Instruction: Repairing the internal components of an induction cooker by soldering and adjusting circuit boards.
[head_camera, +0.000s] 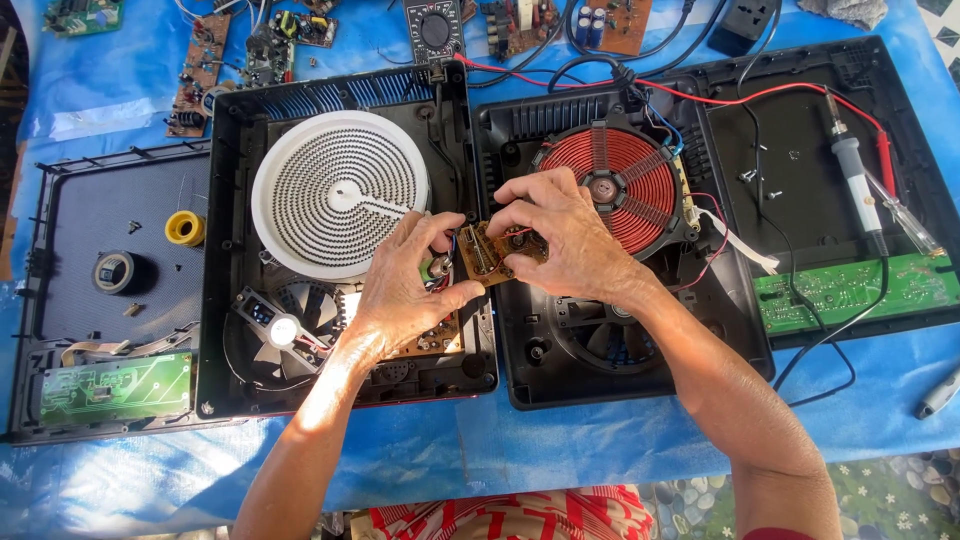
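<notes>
A small brown circuit board (487, 255) is gripped by both the left hand (405, 285) and the right hand (560, 235). It is held between the white radiant heating element (338, 192) and the red induction coil (622, 185).

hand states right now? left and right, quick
Left hand: closed, fingers pinching the left end of the small brown circuit board.
Right hand: closed, gripping the same board's right end from above.

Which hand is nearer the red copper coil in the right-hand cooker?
Right. The right hand lies over the left edge of the red coil, touching or just above it. The left hand is farther left, beside the white heating disc; both hold a small brown circuit board.
</notes>
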